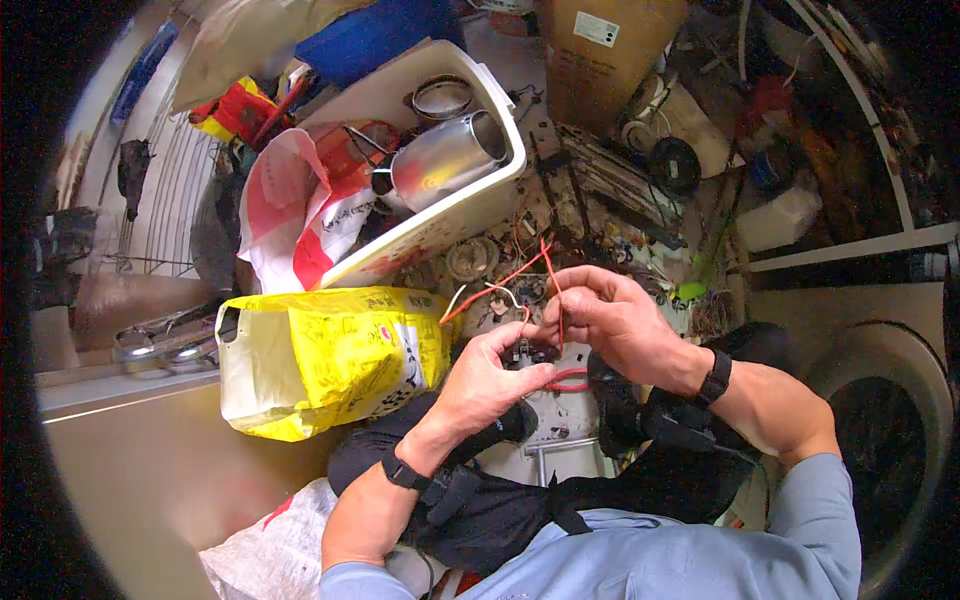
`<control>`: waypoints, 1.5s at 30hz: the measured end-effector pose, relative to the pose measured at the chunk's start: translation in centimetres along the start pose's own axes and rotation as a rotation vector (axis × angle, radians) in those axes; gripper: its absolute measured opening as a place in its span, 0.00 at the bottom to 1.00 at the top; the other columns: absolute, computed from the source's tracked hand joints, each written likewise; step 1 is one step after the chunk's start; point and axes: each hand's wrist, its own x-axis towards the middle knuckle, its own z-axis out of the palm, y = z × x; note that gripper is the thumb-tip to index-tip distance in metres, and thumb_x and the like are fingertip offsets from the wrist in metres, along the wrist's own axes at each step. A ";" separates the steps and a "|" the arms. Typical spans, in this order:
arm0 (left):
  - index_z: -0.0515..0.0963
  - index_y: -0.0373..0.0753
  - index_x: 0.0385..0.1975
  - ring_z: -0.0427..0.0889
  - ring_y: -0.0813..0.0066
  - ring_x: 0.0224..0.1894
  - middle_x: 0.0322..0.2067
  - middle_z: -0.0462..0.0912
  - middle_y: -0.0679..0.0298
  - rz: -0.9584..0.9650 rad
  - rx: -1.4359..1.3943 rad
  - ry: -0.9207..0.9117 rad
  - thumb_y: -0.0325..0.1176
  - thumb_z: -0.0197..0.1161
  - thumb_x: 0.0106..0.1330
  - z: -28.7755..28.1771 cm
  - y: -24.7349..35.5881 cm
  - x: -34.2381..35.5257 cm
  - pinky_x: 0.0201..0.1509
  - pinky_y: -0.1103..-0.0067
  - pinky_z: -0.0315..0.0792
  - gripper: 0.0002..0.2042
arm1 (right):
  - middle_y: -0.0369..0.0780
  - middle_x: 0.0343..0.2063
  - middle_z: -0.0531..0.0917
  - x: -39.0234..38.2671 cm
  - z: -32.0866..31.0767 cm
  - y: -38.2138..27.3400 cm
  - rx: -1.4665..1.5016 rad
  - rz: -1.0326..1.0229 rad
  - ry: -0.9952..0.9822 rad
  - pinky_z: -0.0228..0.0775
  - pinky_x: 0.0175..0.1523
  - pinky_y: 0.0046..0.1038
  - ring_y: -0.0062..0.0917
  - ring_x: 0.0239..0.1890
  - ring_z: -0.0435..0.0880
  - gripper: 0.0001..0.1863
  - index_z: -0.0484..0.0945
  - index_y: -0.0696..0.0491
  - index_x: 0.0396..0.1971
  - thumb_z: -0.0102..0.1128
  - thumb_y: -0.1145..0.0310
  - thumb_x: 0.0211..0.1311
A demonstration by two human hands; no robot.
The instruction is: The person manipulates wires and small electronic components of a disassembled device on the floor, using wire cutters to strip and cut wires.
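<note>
Both my hands meet over the cluttered floor, between my knees. My right hand [615, 318] pinches a thin red wire [548, 262], which rises above the fingers, bends sharply and slants down to the left. My left hand [490, 375] is closed just beside it, thumb toward the fingers; a wire end appears to run into its grip, though the fingertips hide most of it. Small dark parts [530, 354] show by the left thumb, held or behind it I cannot tell. Pale wire ends [455, 300] stick out nearby. A red loop [570, 380] shows below the hands.
A yellow bag [340, 360] stands open at left. Behind it, a white bin [425, 225] holds a metal cylinder [450, 160] and a red-and-white plastic bag [300, 205]. A cardboard box [610, 60] stands at the back; a front-loading washing machine [890, 340] is at right. Scrap litters the floor.
</note>
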 end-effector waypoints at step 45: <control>0.80 0.33 0.45 0.80 0.80 0.43 0.39 0.85 0.65 -0.229 -0.008 -0.318 0.36 0.67 0.65 3.3 -1.7 -2.1 0.51 0.79 0.75 0.14 | 0.37 0.38 0.82 -3.1 0.7 1.1 -0.115 0.296 -0.003 0.70 0.50 0.24 0.19 0.42 0.78 0.14 0.74 0.58 0.50 0.49 0.62 0.77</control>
